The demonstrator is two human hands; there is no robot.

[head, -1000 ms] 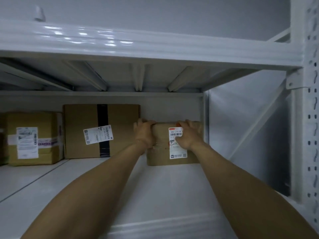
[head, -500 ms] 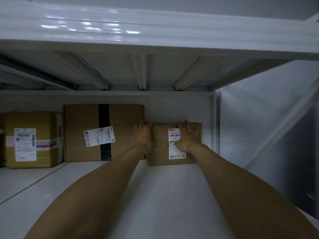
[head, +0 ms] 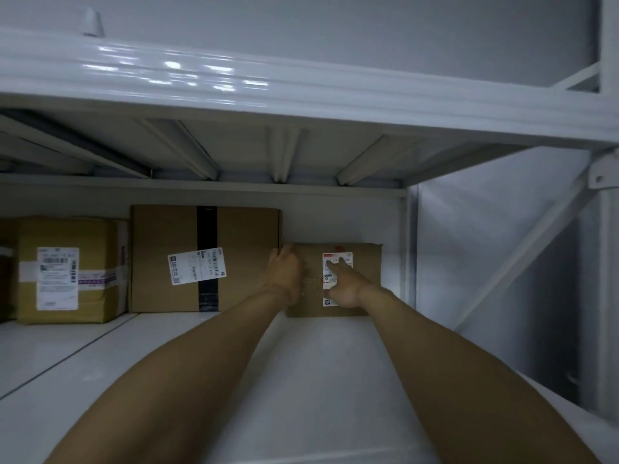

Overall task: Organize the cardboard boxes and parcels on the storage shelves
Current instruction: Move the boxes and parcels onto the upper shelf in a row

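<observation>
Small cardboard parcel [head: 366, 279] sits at the back of the shelf deck [head: 318, 380], right of the middle in the head view. Its long axis runs left to right along the rear wall. Its left end is just beside, perhaps touching, the larger cardboard box with black tape [head: 241, 262]. Its right end stands apart from the rear upright [head: 410, 246].

Both arms are stretched far in, so the parcel lies straight ahead of the fingers, away from the person. The left hand [head: 284, 274] is at the parcel's upper left corner with its back to the camera. Its fingertips are hidden in the seam beside the larger box, so I cannot tell whether they grip the edge or only press it. The right hand [head: 345, 286] lies on the front face, fingers fairly straight and spread over the white shipping label [head: 347, 257], holding nothing.

Neither hand is clearly nearer: the left has the end, the right the middle of the face. The parcel looks almost placed. Any further shift would probably be a push straight back, or a slide along its long axis into the free gap on the right.

Farther left stands a yellowish taped box [head: 97, 236].
</observation>
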